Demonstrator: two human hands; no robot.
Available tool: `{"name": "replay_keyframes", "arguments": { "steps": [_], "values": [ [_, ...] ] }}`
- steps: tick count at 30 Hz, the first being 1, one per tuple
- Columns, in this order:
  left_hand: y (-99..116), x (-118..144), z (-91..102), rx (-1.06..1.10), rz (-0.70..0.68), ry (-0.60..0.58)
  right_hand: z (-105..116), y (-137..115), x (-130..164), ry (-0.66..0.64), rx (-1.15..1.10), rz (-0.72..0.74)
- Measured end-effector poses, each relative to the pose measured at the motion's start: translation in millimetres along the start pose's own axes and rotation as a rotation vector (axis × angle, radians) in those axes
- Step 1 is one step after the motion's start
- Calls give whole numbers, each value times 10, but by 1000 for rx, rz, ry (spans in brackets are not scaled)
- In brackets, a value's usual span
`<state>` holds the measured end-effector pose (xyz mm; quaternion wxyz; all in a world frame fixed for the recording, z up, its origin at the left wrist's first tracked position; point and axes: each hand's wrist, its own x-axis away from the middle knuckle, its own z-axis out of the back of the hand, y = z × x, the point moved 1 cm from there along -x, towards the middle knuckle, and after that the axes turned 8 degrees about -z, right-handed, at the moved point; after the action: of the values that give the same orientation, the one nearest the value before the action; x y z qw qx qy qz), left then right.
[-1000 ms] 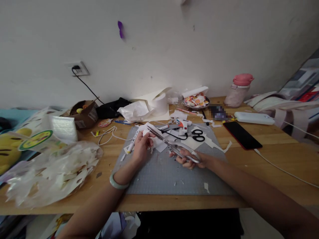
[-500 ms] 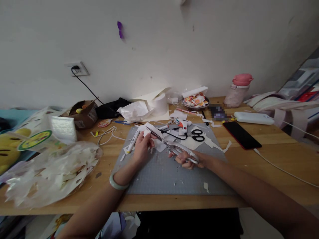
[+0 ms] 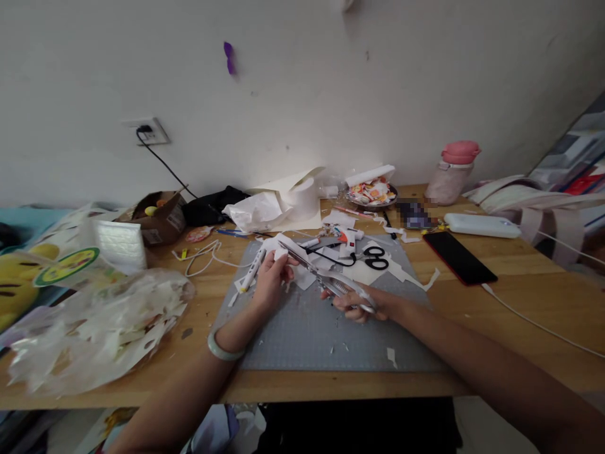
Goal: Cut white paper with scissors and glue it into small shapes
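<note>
Right hand (image 3: 352, 305) gripping silver scissors (image 3: 317, 271); left hand (image 3: 273, 277) pinching white paper (image 3: 280, 253) at their blades (image 3: 295, 255).
Best to turn the paper, keeping fingertips clear of the cut, above the grey mat (image 3: 302, 340) where black-handled scissors (image 3: 375, 255) lie.

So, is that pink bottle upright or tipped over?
Upright: the pink bottle stands on its base, with its lid at the top.

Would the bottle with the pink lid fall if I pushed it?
The bottle might tip if pushed near its lid, since it stands upright and looks taller than wide. Once down, it would probably roll, because its sides look rounded.
</note>
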<state>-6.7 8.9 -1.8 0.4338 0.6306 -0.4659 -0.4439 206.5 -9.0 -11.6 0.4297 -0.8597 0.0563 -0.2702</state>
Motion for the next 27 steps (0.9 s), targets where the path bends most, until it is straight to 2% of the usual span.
{"name": "replay_keyframes", "arguments": {
  "steps": [4, 7, 9, 15, 22, 27],
  "values": [
    [-1, -5, 9, 11, 7, -1, 87, 33, -37, -35, -97, 12],
    [4, -3, 8, 25, 5, -6, 133, 43, -50, -141, -174, -8],
    [10, -2, 4, 35, 6, -11, 126, 35, -34, -162, -158, 4],
    [19, -13, 5, 47, 36, 7, 28, -7, 28, -134, -63, 28],
    [10, -31, 20, 42, 16, 18, 89, 14, 1, -127, -46, 15],
    [10, -31, 23, 1, 9, 0, 80, 4, 21, 22, 107, 123]
  ]
}}
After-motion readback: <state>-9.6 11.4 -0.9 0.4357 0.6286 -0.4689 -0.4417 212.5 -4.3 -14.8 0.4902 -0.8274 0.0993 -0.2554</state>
